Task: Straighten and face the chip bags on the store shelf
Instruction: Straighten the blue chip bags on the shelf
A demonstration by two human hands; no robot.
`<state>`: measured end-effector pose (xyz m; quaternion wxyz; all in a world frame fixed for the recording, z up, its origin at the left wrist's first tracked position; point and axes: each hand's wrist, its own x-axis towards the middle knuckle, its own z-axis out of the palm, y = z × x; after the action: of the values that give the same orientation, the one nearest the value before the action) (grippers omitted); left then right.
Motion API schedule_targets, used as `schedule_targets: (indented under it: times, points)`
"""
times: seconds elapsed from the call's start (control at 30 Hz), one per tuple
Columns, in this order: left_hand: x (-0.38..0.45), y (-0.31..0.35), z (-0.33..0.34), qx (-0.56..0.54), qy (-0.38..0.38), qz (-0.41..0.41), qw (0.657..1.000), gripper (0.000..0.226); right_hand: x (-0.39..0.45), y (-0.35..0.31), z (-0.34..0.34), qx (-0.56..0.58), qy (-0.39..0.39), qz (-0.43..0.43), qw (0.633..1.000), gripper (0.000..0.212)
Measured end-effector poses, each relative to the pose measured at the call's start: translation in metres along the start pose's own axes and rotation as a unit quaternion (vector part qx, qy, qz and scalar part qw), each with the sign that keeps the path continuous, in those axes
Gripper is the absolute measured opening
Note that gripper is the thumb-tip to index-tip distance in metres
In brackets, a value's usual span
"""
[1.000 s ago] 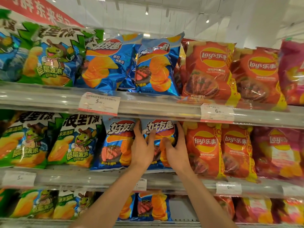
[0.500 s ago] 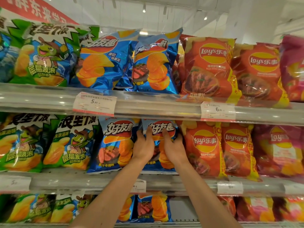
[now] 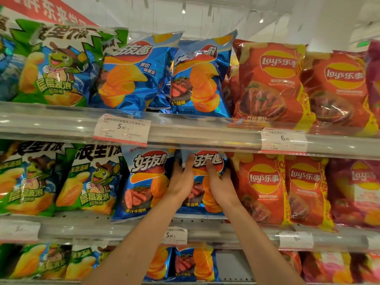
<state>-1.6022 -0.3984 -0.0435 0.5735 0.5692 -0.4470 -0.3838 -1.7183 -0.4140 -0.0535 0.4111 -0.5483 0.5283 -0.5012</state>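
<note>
On the middle shelf [image 3: 205, 227] stands a blue steak-flavour chip bag [image 3: 202, 163], upright and facing out. My left hand [image 3: 181, 179] grips its left edge, fingers curled behind the top corner. Across its right front lies my right hand [image 3: 219, 184], with the fingers wrapped round the right side. Both hands hide much of the bag's middle. A matching blue bag [image 3: 144, 182] stands just to the left, leaning a little. Red Lay's bags [image 3: 263, 188] stand to the right.
Green turtle-logo bags [image 3: 90, 182] fill the left of the middle shelf. The top shelf [image 3: 185, 130] carries green, blue [image 3: 199, 79] and red bags, the blue ones tilted. Price tags [image 3: 122, 128] hang on the rails. A lower shelf holds more bags [image 3: 193, 264].
Both hands have closed in on the blue bag and slid up toward its top. The view has shifted slightly.
</note>
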Motion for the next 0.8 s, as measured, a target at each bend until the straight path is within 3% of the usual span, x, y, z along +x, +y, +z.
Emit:
schedule_targets:
  times: [0.4, 0.6, 0.8]
  points:
    - [0.004, -0.002, -0.001, 0.019, -0.014, 0.039, 0.999, 0.065, -0.006, 0.005, 0.002, 0.012, 0.031, -0.025, 0.999, 0.078]
    - [0.008, -0.001, -0.002, -0.021, 0.002, 0.008, 1.000, 0.081, -0.005, 0.000, -0.001, -0.012, 0.021, -0.023, 0.999, 0.075]
    - [0.024, -0.001, 0.004, -0.044, 0.002, 0.010, 0.999, 0.096, 0.001, -0.005, -0.006, -0.047, 0.002, -0.051, 0.998, 0.057]
